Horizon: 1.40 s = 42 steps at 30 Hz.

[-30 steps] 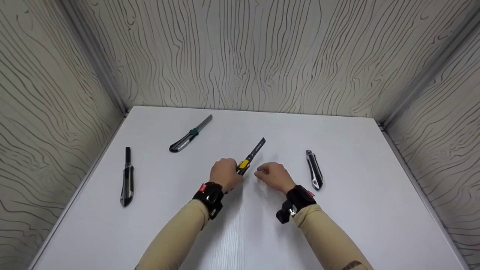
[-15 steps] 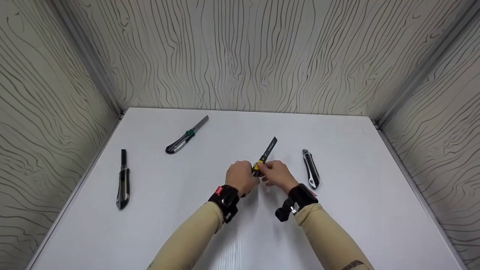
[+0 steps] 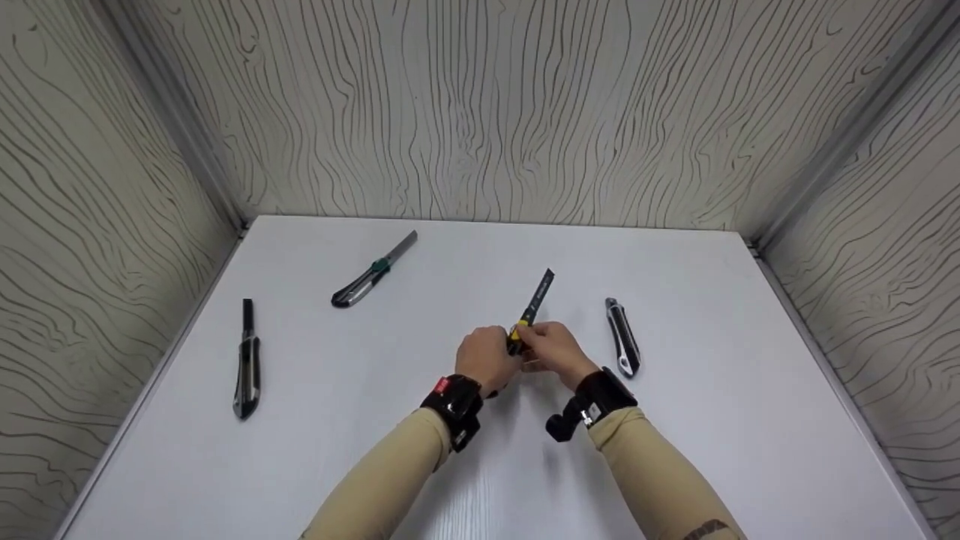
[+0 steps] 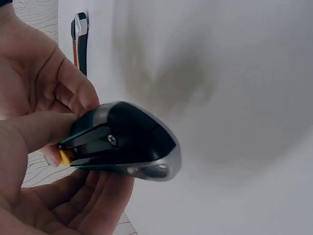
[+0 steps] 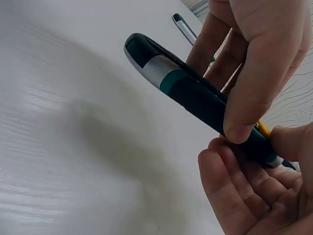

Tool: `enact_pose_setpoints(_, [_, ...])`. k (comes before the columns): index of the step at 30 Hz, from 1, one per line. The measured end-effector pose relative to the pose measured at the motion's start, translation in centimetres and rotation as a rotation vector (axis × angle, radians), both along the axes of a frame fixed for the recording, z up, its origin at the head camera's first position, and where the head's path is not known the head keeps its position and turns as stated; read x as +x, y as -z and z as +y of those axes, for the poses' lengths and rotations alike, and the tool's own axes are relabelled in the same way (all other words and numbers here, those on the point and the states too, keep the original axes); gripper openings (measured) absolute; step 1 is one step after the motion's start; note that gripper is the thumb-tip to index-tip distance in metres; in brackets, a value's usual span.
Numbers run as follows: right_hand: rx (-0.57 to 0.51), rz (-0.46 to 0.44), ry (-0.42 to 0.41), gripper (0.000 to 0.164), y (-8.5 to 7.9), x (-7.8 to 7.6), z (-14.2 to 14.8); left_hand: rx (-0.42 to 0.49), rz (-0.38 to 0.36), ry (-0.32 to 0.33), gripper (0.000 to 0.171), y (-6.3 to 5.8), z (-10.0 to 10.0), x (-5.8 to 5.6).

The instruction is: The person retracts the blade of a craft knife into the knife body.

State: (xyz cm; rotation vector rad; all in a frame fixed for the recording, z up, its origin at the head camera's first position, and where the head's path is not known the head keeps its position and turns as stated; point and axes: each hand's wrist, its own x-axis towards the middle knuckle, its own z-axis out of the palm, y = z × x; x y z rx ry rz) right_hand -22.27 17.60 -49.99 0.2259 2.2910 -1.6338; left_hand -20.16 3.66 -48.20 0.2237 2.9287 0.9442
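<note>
A utility knife [image 3: 538,296] with its dark blade out is held between both hands over the white table, blade pointing away. My left hand [image 3: 486,354] grips the handle between thumb and fingers. In the left wrist view the black and silver butt end [image 4: 139,132] sticks out past that grip. My right hand [image 3: 559,351] pinches the knife farther forward, thumb at the yellow slider [image 5: 264,128] and fingers curled under the front of the handle. The green and silver handle [image 5: 193,95] slants through the right wrist view.
On the white table [image 3: 337,450] lie more utility knives: a black one [image 3: 247,375] at the left, a green and black one [image 3: 360,289] at the back left, and a silver and black one [image 3: 624,337] at the right. Wood-grain panels [image 3: 465,112] surround the table.
My left hand has carried the knife rightward to my right hand. The right hand, apart from the knife a second ago, has taken hold near the yellow slider. The other knives lie where they were.
</note>
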Motion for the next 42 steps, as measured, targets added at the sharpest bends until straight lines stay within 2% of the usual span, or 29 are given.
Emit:
enact_pose_setpoints(5, [-0.025, -0.017, 0.025, 0.037, -0.1, 0.0, 0.1, 0.048, -0.072, 0.064, 0.026, -0.2, -0.6, 0.0])
enact_pose_setpoints(13, [-0.053, -0.026, 0.035, 0.039, -0.4, -0.3, 0.9, 0.150, -0.280, 0.155, 0.034, 0.1, -1.9, -0.2])
enact_pose_setpoints(21, [-0.043, -0.021, 0.036, 0.041, -0.4, -0.4, 1.5, 0.304, -0.470, 0.194, 0.028, 0.8, -2.5, 0.3])
enact_pose_setpoints(24, [-0.046, -0.021, 0.037, 0.041, -0.5, -0.4, 1.7, 0.330, -0.518, 0.211, 0.027, 1.0, -2.4, 0.5])
enact_pose_setpoints(29, [-0.050, -0.040, 0.050, 0.041, -0.4, -0.5, 1.8, 0.341, -0.543, 0.234, 0.022, 1.3, -2.1, 0.8])
enact_pose_setpoints(36, [-0.062, -0.050, 0.055, 0.044, -0.3, -0.5, 1.7, 0.373, -0.573, 0.233, 0.015, 1.7, -1.5, 0.9])
enact_pose_setpoints(42, [-0.084, -0.065, 0.061, 0.044, -0.2, -0.6, 1.8, 0.364, -0.565, 0.226, 0.013, 2.0, -1.2, 0.9])
